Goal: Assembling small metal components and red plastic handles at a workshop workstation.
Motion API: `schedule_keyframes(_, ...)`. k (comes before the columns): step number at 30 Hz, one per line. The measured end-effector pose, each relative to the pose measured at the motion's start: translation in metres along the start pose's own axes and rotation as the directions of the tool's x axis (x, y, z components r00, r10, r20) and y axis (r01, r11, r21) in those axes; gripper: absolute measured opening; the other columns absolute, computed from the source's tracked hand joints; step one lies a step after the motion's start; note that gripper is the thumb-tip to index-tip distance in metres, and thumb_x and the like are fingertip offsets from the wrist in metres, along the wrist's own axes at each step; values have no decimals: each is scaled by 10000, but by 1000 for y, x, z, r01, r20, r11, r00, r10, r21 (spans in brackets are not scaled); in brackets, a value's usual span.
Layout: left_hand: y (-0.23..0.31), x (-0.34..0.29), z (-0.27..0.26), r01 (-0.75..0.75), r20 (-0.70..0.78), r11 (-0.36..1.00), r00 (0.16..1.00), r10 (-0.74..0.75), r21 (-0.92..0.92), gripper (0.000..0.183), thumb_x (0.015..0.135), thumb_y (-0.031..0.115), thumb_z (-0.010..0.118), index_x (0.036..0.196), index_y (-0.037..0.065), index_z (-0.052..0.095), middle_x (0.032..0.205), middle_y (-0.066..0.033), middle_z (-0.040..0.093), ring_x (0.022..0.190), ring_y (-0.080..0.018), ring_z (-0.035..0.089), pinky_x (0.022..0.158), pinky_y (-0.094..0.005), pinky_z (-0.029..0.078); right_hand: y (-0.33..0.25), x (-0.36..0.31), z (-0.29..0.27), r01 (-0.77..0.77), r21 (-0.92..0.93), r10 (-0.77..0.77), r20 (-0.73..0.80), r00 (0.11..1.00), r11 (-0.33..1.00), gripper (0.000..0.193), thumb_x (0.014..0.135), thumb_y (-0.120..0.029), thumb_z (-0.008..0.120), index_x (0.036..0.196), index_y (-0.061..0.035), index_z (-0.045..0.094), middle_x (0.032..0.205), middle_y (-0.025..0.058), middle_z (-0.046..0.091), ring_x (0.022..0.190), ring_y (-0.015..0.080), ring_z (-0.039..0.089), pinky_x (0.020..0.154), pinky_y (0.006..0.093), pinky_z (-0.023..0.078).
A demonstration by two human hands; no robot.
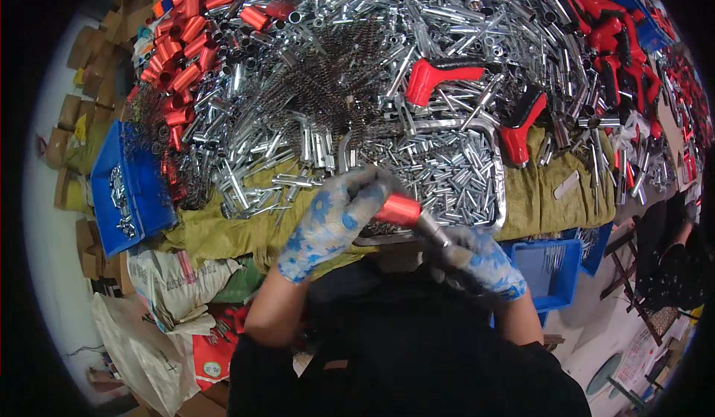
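Hands [331, 220] grip red sleeve [397, 210].

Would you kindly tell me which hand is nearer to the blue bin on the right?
Right. The right hand sits just beside the blue bin; the left hand is farther away, across the red sleeve.

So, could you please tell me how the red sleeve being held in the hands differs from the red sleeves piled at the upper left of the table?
The held red sleeve sits on a silver metal rod, gripped between the left hand and the right hand; the piled red sleeves lie loose, with no rod showing in them. The held one is single and off the table; the piled ones are many, heaped at mixed angles. Both are glossy red metal cylinders.
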State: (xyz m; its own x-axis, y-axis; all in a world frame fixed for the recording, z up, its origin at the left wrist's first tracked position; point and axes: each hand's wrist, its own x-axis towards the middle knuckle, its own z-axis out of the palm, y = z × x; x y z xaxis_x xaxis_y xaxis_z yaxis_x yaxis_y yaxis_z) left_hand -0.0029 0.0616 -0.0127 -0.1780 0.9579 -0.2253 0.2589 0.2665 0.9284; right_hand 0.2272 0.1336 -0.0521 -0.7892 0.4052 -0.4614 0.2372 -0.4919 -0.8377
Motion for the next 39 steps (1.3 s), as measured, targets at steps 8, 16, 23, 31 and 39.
schedule_keyframes(8,6,11,26,-535,279,610,839,468,585,238,820,197,611,1000,44,638,1013,-161,636,824,-312,644,773,-400,507,7,4,5,32,145,-59,185,981,989,609,820,-570,638,1116,-44,562,758,10,580,568,48,506,503,190,387)
schedule_keyframes(16,14,55,65,-260,154,652,964,216,713,331,886,274,572,1158,90,612,1114,-134,633,837,-310,646,706,-421,529,14,13,-3,314,-336,-434,-388,813,888,680,853,-568,625,1224,-6,536,814,7,570,700,86,496,605,262,421)
schedule_keyframes(23,5,89,68,-326,204,301,905,373,896,404,890,133,574,1285,92,496,984,-130,649,857,-294,647,701,-392,535,25,4,-39,185,-82,-199,-560,804,979,571,896,-548,572,1094,-13,581,675,-26,509,607,63,450,538,256,380)
schedule_keyframes(31,58,83,35,-247,117,958,966,231,148,243,893,57,543,1114,6,629,927,-54,645,767,-85,595,689,-266,496,12,4,-28,252,-434,-427,-372,824,865,604,887,-533,579,1168,2,572,777,58,593,741,144,548,690,321,457)
schedule_keyframes(39,77,89,19,-102,256,968,966,42,228,207,880,146,591,1004,0,669,792,-31,651,704,-100,598,647,-260,488,1,-1,-28,248,-423,-438,-443,782,872,577,878,-463,624,1216,2,568,881,112,642,806,181,595,752,334,482)
